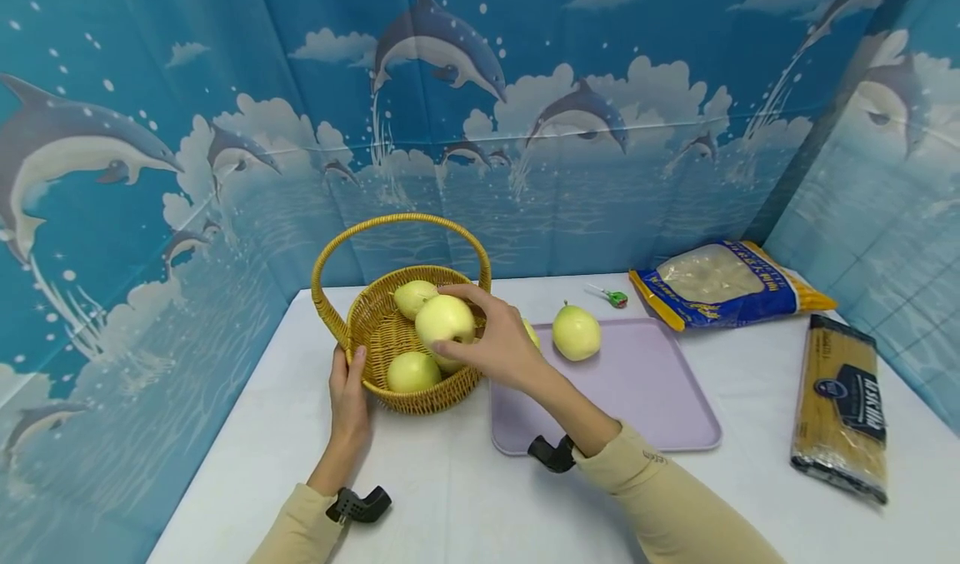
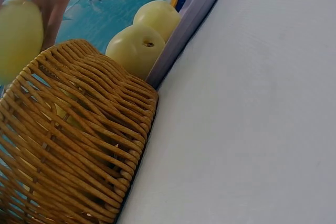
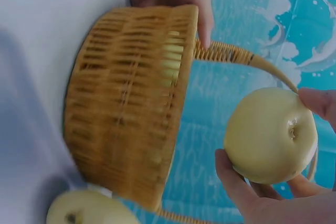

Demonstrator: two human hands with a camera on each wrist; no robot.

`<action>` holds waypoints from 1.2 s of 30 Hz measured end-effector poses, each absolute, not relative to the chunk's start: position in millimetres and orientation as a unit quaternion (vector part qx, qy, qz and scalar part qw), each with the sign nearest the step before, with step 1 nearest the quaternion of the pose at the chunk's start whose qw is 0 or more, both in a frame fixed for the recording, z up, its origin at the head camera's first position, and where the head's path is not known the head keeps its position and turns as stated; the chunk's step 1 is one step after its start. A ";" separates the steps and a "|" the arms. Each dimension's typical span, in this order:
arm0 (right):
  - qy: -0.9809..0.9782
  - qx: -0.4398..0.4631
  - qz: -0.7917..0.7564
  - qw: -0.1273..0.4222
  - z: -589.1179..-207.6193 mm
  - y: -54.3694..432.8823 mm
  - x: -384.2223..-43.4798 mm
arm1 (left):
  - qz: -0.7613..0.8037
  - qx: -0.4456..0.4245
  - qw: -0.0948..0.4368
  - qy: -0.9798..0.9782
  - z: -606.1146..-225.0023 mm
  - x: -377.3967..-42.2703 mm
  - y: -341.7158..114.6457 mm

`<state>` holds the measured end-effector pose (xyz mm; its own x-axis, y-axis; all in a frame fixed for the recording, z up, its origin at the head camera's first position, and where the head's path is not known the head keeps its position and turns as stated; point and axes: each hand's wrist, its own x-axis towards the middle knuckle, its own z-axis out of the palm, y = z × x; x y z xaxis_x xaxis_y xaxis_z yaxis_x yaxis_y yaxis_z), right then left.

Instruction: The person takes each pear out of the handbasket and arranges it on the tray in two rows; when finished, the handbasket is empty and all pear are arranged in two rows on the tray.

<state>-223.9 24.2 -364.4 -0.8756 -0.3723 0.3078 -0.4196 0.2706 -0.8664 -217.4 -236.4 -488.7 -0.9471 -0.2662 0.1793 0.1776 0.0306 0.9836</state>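
In the head view, my right hand (image 1: 498, 339) holds a pale yellow-green pear (image 1: 444, 322) above the wicker basket (image 1: 431, 399), fingers and thumb round its sides. The right wrist view shows this pear (image 3: 270, 135) up beyond the basket's rim. My left hand (image 1: 349, 397) grips the basket's left rim, its thumb over the edge. Inside the basket lie more pears, one at the back (image 1: 412, 297) and one at the front (image 1: 414, 372); another is partly hidden under the held pear. On the lilac tray (image 1: 615, 406) sits a pear (image 1: 576, 332), with a second one behind my right hand.
The tray lies right of the basket. Behind it is a lollipop (image 1: 617, 299) with a green wrapper. A blue and yellow bag (image 1: 720, 289) lies at the back right, and a pack of dry noodles (image 1: 840, 410) lies near the table's right side. A dolphin-print curtain (image 1: 525, 172) hangs behind.
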 end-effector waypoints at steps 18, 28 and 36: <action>-0.808 0.170 0.561 0.066 -376.6 131.7 -230.3 | -0.694 0.033 0.154 -0.702 -488.4 -216.5 -236.1; -0.833 0.117 0.532 0.097 -384.5 185.1 -227.8 | -0.695 0.023 0.157 -0.702 -488.4 -217.8 -234.8; -0.850 0.077 0.508 0.113 -394.4 210.3 -228.0 | -0.696 0.032 0.157 -0.700 -487.4 -215.8 -235.3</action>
